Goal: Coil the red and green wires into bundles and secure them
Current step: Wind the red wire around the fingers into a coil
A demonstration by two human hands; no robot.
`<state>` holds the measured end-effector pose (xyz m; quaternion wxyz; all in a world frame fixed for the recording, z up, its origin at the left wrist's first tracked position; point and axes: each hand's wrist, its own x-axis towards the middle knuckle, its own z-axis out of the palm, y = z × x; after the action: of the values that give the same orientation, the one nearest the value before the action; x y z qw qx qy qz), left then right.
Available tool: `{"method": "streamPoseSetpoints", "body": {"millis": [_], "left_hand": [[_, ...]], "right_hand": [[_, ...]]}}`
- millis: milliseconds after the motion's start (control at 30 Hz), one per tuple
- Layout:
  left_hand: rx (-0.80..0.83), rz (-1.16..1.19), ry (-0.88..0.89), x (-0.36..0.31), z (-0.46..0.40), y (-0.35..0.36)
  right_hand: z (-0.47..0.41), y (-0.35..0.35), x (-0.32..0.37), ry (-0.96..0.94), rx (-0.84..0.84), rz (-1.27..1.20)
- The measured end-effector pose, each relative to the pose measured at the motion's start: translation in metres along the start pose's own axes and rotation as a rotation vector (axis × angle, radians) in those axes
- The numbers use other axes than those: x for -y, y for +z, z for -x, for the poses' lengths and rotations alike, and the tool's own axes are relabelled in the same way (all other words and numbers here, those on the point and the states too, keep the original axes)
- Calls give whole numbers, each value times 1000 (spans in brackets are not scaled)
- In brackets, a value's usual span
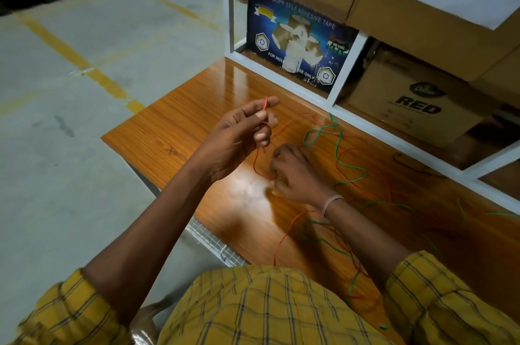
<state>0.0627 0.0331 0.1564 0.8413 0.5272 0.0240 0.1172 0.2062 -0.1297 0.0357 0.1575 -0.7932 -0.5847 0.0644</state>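
Pinching the red wire (282, 237) end, left hand (239, 133) raised above the table (174, 130).
Right hand (295, 173), lower, fingers curled around that wire; green wire (349, 166) sprawls loose on the table.

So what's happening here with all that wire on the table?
A person in a yellow checked shirt is starting on the red wire. The left hand pinches its end, held up above the wooden table, while the right hand, blurred, seems to grip the wire lower down. The green wire lies loose and tangled across the table. Nothing is bundled yet.
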Motion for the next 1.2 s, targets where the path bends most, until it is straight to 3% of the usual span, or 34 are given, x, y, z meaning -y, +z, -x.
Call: {"method": "streamPoseSetpoints", "body": {"millis": [167, 267, 500, 633, 733, 800, 967, 1200], "left_hand": [[-114, -43, 138, 9, -25, -11], [-133, -185, 169, 18, -39, -22], [78, -872, 7, 35, -56, -35], [87, -989, -61, 42, -56, -50], [126, -838, -137, 44, -49, -52], [158, -647, -227, 45, -44, -45], [311, -165, -382, 46, -36, -25], [412, 214, -387, 52, -29, -8]], "right_hand": [[15, -14, 3, 62, 38, -457], [25, -34, 11, 62, 69, -599], [38, -82, 17, 111, 6, -772], [44, -108, 0, 133, -47, -994], [41, -126, -11, 179, -120, -1270], [32, -130, -17, 217, -149, -1285], [9, -133, -21, 281, -284, -988], [-13, -121, -30, 377, -431, -711]]}}
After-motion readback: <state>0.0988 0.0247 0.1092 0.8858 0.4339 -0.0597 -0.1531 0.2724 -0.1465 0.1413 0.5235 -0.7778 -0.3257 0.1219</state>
